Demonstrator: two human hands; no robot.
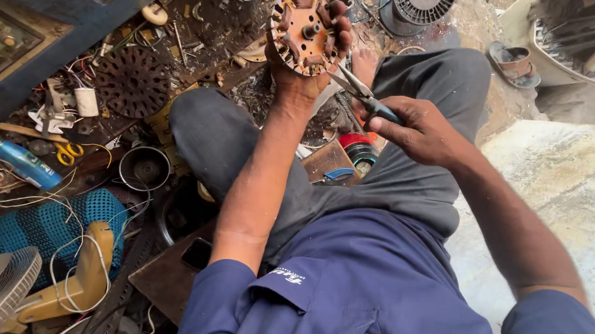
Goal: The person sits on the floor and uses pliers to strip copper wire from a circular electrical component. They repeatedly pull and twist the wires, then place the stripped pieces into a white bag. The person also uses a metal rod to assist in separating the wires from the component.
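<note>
**Stator held up, pliers at its edge**

The left hand (309,49) is raised at about 12 o'clock in the view, fingers wrapped over the far rim of a round motor stator (301,20), grasping it so its face with the copper-coloured coils and centre hole tilts toward the camera. The right hand (415,130), at about 2 o'clock from the frame's centre, is clenched around the blue handles of a pair of pliers (362,94); the metal tips point to 10 o'clock and reach the stator's lower right edge, just beside the left wrist.

Both arms rise from a dark blue shirt (372,302), over a bent knee in grey trousers (425,92). On the cluttered floor at 9 o'clock lie a dark round laminated disc (132,81), yellow-handled scissors (69,152) and a blue tube (23,163). A teal mesh basket (44,224) sits at 8 o'clock. A black wire spool (417,1) stands at 1 o'clock, with a sandal (512,65) near it.
</note>
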